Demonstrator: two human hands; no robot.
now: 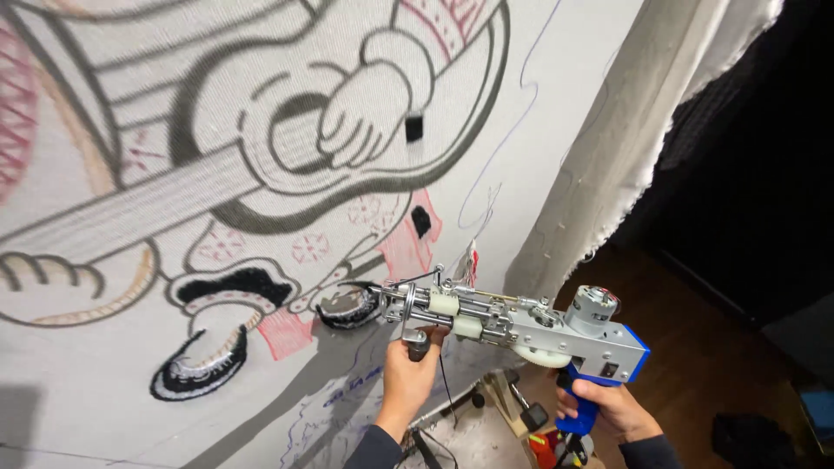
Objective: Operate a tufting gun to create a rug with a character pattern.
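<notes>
A tufting gun [521, 326], silver metal with a blue back, points left at a stretched white cloth [539, 104] that carries a drawn cartoon guitar figure. My left hand [410, 378] grips the gun's front black handle from below. My right hand [608, 406] holds the blue rear grip. The gun's needle tip [380, 291] touches the cloth at a small black-and-white tufted patch [347, 308]. Thin yarn strands [473, 260] run down the cloth into the gun.
Other tufted areas sit on the cloth: a black shoe shape [200, 365], a black patch [230, 282], red patches [282, 334]. The cloth's loose frayed edge [643, 130] hangs at right. Dark wooden floor [712, 365] lies beyond, with small items [539, 434] below the gun.
</notes>
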